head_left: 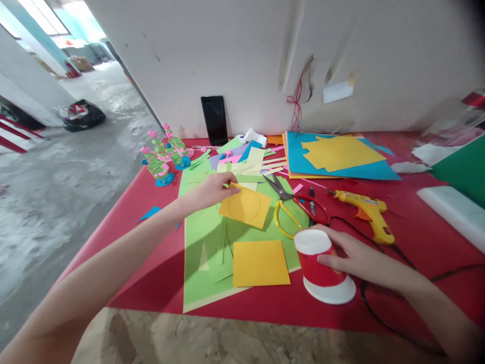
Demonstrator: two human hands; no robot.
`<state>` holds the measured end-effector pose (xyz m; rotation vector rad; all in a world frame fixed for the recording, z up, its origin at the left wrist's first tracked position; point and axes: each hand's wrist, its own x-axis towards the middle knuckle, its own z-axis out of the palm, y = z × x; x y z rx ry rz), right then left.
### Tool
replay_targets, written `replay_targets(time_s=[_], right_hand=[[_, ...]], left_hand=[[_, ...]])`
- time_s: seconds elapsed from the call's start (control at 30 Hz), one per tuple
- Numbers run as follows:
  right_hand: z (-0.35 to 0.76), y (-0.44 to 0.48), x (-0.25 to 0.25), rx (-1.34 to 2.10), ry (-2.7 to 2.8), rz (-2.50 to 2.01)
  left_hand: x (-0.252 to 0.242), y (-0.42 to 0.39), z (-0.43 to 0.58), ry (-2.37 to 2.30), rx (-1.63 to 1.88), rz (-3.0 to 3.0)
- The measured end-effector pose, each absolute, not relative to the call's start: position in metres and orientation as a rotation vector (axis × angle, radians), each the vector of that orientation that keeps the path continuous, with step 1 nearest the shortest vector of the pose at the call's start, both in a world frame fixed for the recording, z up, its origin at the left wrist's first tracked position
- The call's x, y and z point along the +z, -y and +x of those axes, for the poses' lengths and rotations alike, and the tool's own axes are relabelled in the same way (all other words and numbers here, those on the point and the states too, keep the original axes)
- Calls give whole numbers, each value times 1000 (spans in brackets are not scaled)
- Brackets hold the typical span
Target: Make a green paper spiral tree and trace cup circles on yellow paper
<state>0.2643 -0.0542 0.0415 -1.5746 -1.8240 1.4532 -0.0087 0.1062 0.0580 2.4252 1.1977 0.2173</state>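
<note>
My left hand (pixel 223 186) is closed in a pinch on the upper left corner of a yellow paper square (pixel 245 206), held tilted above green sheets. A circle is drawn in thin line on that square. My right hand (pixel 343 253) is wrapped round a red and white paper cup (pixel 317 265), narrower at its top end and wider at the white lower end, by the table's front edge. A second yellow paper square (pixel 261 263) lies flat on the green paper (pixel 197 242) between both hands. Scissors (pixel 284 197) with one red and one yellow handle lie open just behind the cup.
A yellow glue gun (pixel 366 210) with a black cord rests at right. Behind are stacked blue and yellow sheets (pixel 341 154), paper scraps (pixel 250 159) and a phone (pixel 214 120) leaning on the wall. Small paper flower ornaments (pixel 161 164) stand at the red table's left edge.
</note>
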Motion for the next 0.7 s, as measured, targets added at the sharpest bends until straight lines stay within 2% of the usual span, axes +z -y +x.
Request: replay_targets(time_s=[0.2, 0.33, 0.43, 0.7], right_hand=[[265, 68, 32, 1202, 1712, -1517], [253, 87, 20, 871, 1706, -1443], [233, 95, 17, 754, 1816, -1450], [202, 84, 5, 758, 1925, -1467]], left_hand=[[43, -67, -6, -1242, 507, 2634], [27, -18, -26, -796, 409, 2741], [14, 4, -44, -609, 305, 2722], [-2, 3, -53, -452, 134, 2682]])
